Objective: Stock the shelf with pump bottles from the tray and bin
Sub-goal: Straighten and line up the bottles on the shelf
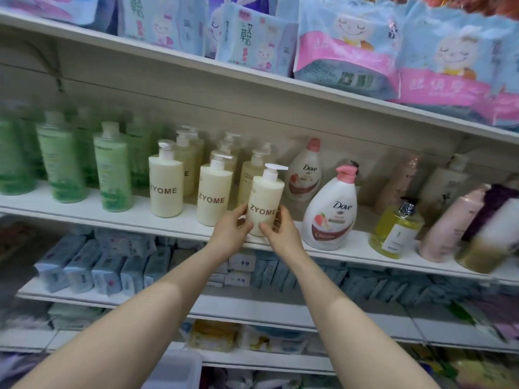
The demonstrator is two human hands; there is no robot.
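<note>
Head cam: both hands, left hand [231, 230] and right hand [282, 233], wrap around a cream ZYOME pump bottle [265, 202] at the white shelf [118, 217] edge, squeezed between another ZYOME bottle [214, 192] and a Dove bottle [331, 209]; green bottles [112, 167] further left.

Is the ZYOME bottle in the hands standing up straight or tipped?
Slightly tipped. The held ZYOME bottle leans right at the top, gripped low by the left hand and right hand.
</note>
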